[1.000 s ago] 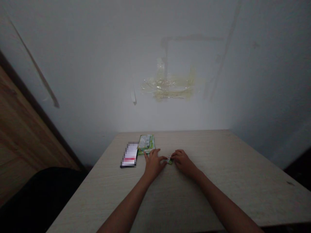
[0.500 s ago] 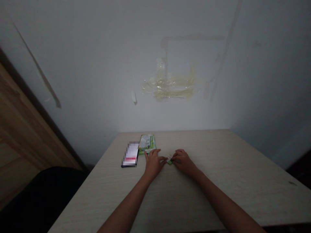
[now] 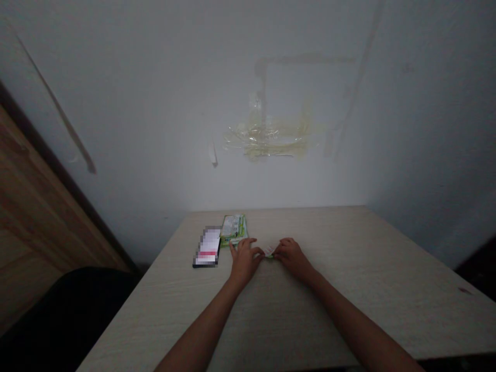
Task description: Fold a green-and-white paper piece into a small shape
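Between my two hands, low over the table (image 3: 294, 310), is a small white and green piece (image 3: 269, 252) that looks like folded paper or film; its exact kind is too small to tell. My left hand (image 3: 245, 260) pinches its left edge between thumb and finger, the other fingers spread out. From the right, my right hand (image 3: 291, 257) pinches the opposite edge with its fingers curled together. Just beyond my left fingertips lies a flat green and white printed packet (image 3: 234, 227), its near edge partly behind the hand.
A phone (image 3: 208, 248) with a blurred-out screen lies left of the packet. The white wall (image 3: 155, 129) with old clear tape (image 3: 271, 137) rises at the table's far edge. A dark rounded shape (image 3: 73, 310) and a wooden panel (image 3: 31, 206) stand at the left.
The small piece has tilted or folded between my fingers, so more white and less green shows. Both hands have stayed almost in place.
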The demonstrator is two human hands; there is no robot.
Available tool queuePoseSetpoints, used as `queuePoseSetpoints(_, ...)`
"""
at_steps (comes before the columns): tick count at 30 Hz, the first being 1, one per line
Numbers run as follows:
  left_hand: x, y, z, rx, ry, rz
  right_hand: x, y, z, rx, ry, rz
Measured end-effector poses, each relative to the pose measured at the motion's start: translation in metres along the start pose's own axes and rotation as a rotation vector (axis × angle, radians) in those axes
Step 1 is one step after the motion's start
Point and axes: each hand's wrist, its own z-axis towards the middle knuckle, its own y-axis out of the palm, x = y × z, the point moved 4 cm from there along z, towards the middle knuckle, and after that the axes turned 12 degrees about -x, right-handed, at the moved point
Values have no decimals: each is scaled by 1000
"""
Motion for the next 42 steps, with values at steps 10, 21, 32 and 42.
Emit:
queuePoseSetpoints(10, 4, 0, 2, -17, -35, 5, 1, 5, 1, 82, 141, -28)
queuePoseSetpoints(21, 7, -3, 2, -57, -72, 31, 1, 4, 3, 96, 273, -108)
queuePoseSetpoints(32, 8, 1, 7, -18, -159, 13, -4, 4, 7, 53, 317, -180)
queuePoseSetpoints(42, 1, 14, 14, -49, -222, 19, -7, 6, 7, 77, 309, -249)
